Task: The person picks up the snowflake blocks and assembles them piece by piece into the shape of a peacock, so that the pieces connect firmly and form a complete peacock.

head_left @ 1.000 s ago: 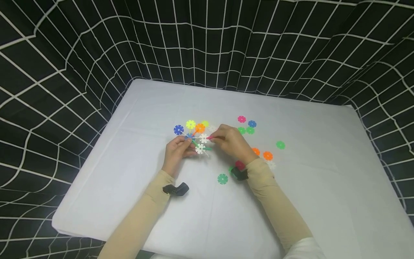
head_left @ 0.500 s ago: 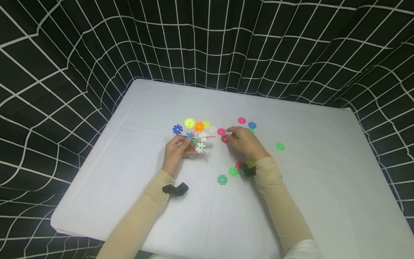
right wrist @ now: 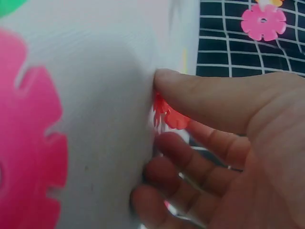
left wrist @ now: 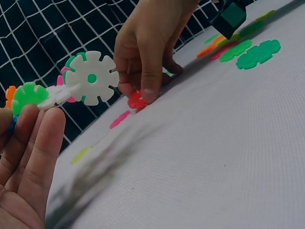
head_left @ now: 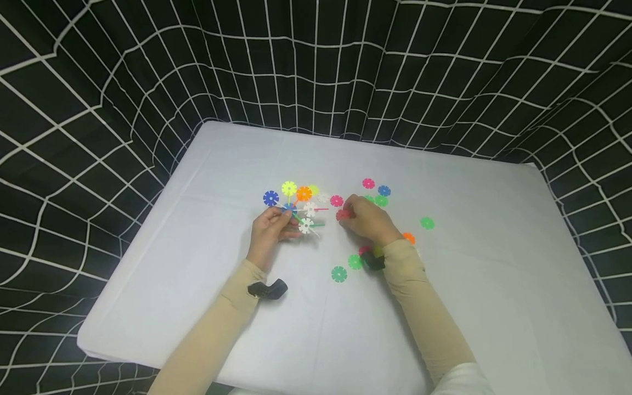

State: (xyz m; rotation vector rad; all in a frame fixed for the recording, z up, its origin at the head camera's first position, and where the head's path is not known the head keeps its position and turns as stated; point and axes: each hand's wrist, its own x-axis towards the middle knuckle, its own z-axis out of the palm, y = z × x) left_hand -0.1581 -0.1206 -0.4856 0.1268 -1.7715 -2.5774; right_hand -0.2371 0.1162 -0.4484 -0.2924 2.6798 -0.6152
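Observation:
My left hand pinches a cluster of interlocked notched plastic discs by its blue centre disc. Discs in dark blue, yellow, orange and white branch out from that centre, and a pink disc stands edge-on at the right. In the left wrist view a white disc faces the camera beyond the fingertips. Down at the table, my right hand has thumb and fingers on a red disc. The right wrist view shows this red disc between thumb and fingers, partly hidden.
A loose pink disc lies just beyond the red one. Green discs lie nearer the front, and a pink disc and a blue disc farther back. An orange disc shows beside the right wrist. Dark grid-patterned cloth surrounds the white table.
My right hand has left the cluster, where a pink disc now stays, and moved right to the loose red disc, its fingers closing on it. My left hand keeps nearly the same place.

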